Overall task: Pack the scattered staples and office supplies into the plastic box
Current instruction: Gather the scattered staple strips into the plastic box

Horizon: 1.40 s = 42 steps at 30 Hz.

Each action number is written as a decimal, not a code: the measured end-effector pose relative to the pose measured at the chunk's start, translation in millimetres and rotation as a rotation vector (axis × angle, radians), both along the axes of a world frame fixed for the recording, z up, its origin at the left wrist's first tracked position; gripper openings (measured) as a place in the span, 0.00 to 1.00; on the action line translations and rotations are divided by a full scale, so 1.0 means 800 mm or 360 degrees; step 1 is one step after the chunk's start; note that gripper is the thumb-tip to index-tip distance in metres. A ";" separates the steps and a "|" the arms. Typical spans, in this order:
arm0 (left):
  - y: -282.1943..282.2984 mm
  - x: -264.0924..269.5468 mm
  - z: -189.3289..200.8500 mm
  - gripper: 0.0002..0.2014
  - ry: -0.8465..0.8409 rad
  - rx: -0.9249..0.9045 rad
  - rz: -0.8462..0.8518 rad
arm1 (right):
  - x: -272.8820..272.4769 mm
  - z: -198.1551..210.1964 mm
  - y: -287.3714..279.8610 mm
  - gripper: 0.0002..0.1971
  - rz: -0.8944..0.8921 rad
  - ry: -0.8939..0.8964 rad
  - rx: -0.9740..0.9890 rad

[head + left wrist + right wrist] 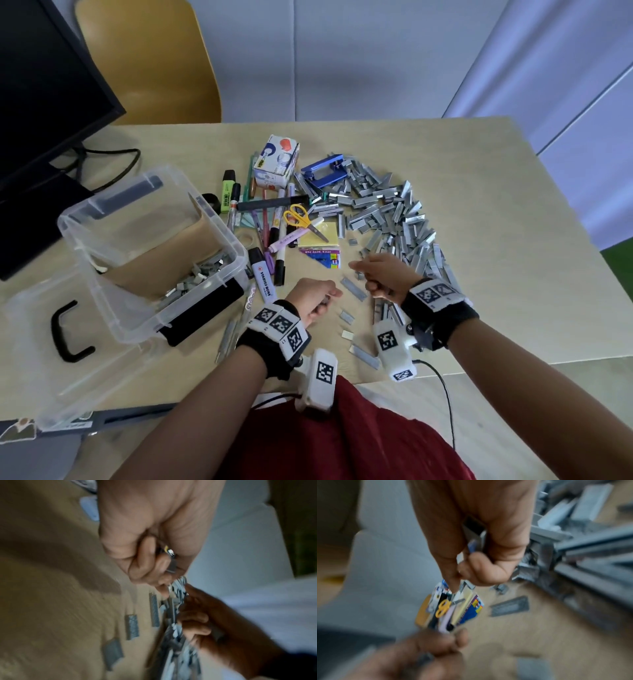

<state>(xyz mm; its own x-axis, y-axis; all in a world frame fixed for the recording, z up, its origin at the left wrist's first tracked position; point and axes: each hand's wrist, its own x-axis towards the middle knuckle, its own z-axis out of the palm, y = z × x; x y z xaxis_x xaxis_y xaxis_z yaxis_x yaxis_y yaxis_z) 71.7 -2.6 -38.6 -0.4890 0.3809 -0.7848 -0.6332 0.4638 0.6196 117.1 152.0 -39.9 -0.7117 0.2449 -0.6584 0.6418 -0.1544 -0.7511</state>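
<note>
The clear plastic box sits at the frame's left on the pale wooden worktop, grey metal staple strips heaped right. The left hand and right hand each clench strips; brittle strips may crumble or spill on the carry across.

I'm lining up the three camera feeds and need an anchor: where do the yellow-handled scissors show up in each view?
Head: the scissors lie mid-table, their blades over the yellow sticky notes, left of the staple pile.
Left wrist: not in view; only blurred hands and staple strips.
Right wrist: the scissors appear small, centre-left, below the right hand.
Shared landmark: the blue sticky note pad, beside the scissors in the head view and the right wrist view.
</note>
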 end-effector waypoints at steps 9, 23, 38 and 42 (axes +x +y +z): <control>0.023 -0.001 -0.004 0.11 0.1178 -0.0450 -0.1429 | -0.008 -0.023 -0.020 0.08 0.1035 -0.0067 0.1598; 0.036 0.013 -0.003 0.07 0.1634 -0.0602 -0.2192 | 0.000 0.013 0.038 0.10 -0.0444 0.0273 -0.0774; 0.022 -0.037 0.104 0.06 0.1456 -0.0180 -0.0927 | -0.035 0.041 0.010 0.13 -0.0133 0.0127 -0.0652; -0.020 -0.073 0.167 0.10 0.1502 -0.0173 -0.0612 | -0.069 0.075 -0.027 0.13 0.0113 0.0194 -0.0497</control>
<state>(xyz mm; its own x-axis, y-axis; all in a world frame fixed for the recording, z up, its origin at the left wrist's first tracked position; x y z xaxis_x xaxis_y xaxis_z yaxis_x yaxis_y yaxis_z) 13.1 -18.5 95.0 -0.7848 0.5922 -0.1828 0.2946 0.6159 0.7307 61.7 130.2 20.0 -0.7979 -0.0078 -0.6028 0.5674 -0.3473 -0.7466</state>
